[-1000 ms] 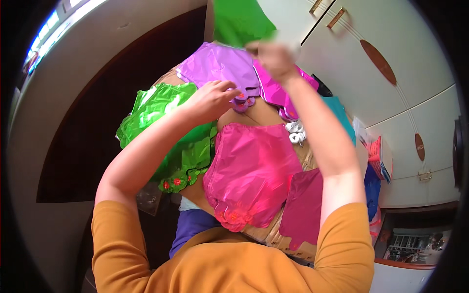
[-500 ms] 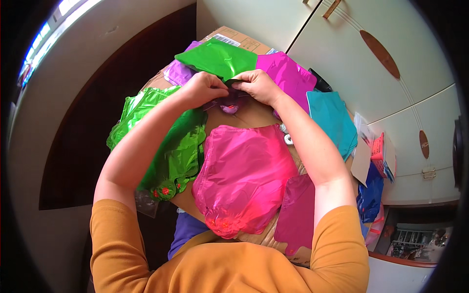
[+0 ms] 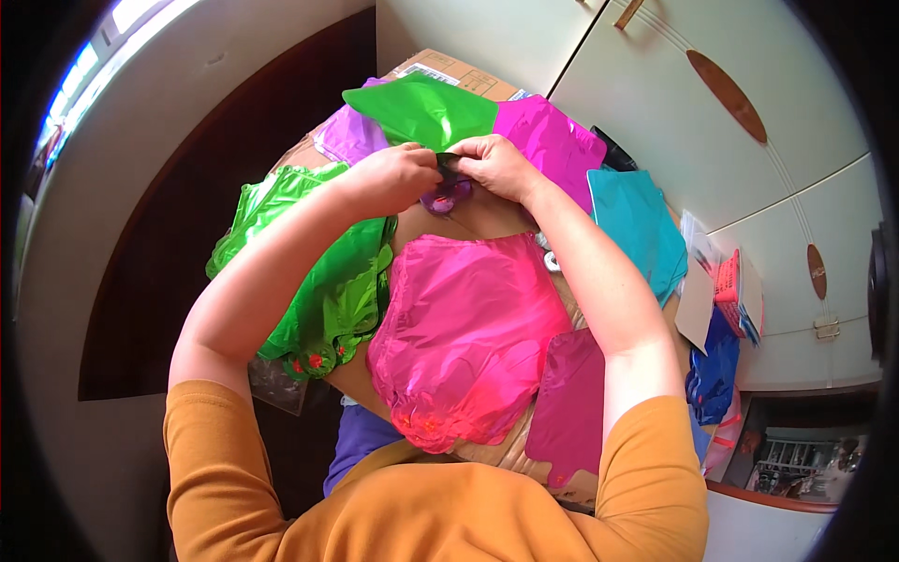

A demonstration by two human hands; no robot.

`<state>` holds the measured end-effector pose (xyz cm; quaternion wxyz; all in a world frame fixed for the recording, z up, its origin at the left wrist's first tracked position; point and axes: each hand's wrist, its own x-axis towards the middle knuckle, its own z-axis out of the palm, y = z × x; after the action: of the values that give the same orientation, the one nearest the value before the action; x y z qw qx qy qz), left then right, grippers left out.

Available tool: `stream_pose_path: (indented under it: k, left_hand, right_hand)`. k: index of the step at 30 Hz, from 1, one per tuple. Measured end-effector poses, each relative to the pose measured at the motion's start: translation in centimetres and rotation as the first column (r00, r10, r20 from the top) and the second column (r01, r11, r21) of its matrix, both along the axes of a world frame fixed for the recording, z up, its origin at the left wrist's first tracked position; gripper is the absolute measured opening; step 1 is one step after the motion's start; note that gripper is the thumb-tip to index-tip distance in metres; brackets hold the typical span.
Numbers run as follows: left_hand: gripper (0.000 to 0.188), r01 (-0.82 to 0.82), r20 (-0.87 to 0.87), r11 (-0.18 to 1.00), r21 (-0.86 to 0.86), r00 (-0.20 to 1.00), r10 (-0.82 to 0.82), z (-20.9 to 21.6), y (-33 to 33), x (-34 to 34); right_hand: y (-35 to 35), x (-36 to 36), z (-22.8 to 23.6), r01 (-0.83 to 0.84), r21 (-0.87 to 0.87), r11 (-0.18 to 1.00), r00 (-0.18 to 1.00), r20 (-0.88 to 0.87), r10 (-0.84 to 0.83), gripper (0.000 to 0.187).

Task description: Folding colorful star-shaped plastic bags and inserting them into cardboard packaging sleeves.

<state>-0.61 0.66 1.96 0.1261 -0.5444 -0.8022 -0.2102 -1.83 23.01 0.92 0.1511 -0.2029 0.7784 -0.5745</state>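
Observation:
At the far side of the table, my left hand (image 3: pixel 401 176) and my right hand (image 3: pixel 496 167) are close together, fingers pinched. Between their fingertips is a small dark end (image 3: pixel 451 168) that seems to belong to the shiny green foil sheet (image 3: pixel 431 108) spread just beyond. Most of the grip is hidden by my fingers. Right below hangs or lies a small purple piece with a reddish spot (image 3: pixel 447 199). A flat pink foil stack (image 3: pixel 473 314) with a red ruffled lower edge lies between my forearms. A crumpled green foil stack (image 3: pixel 328 300) is beside my left forearm.
Magenta foil (image 3: pixel 548 140), lilac foil (image 3: pixel 351 139), teal foil (image 3: pixel 637 225) and dark-pink foil (image 3: pixel 567 403) surround the hands on the cardboard-covered table (image 3: pixel 506 223). A white spool-like thing (image 3: pixel 551 261) sits by my right forearm. White cabinets (image 3: pixel 693 122) stand behind.
The green foil has shifted slightly right. My left hand has turned, knuckles more on top, and its fingers have closed in further. The purple piece below has moved slightly up.

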Motion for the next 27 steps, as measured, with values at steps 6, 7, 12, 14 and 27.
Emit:
stream_pose_path:
  k: [6, 7, 12, 14, 27]
  left_hand:
    - [0.01, -0.154, 0.237, 0.975, 0.163, 0.965, 0.113, -1.0, 0.0, -0.5]
    - [0.012, -0.211, 0.335, 0.968, 0.138, 0.929, 0.154, -0.7, -0.1, -0.6]
    - [0.02, -0.301, 0.706, 0.953, -0.026, 0.669, 0.231, 1.2, -0.4, -1.5]
    - [0.02, -0.288, 0.712, 0.957, -0.009, 0.671, 0.209, 0.9, -0.2, -2.0]
    - [0.014, -0.137, -0.475, 0.988, 0.07, 0.867, 0.153, 1.9, 2.2, -0.3]
  right_hand:
    - [-0.9, -0.2, -0.5, 0.083, -0.058, 0.995, 0.986, -0.141, -0.09, 0.019]
    - [-1.0, -0.1, -0.3, 0.08, -0.037, 0.996, 0.984, -0.154, -0.085, 0.019]
    - [-0.4, -1.1, -0.5, 0.041, 0.065, 0.997, 0.986, -0.163, -0.03, 0.022]
    - [0.2, -1.6, -0.4, -0.012, -0.002, 1.0, 0.998, -0.067, 0.012, 0.023]
    - [-1.2, -2.2, -2.9, 0.277, -0.057, 0.959, 0.933, -0.224, -0.283, 0.016]
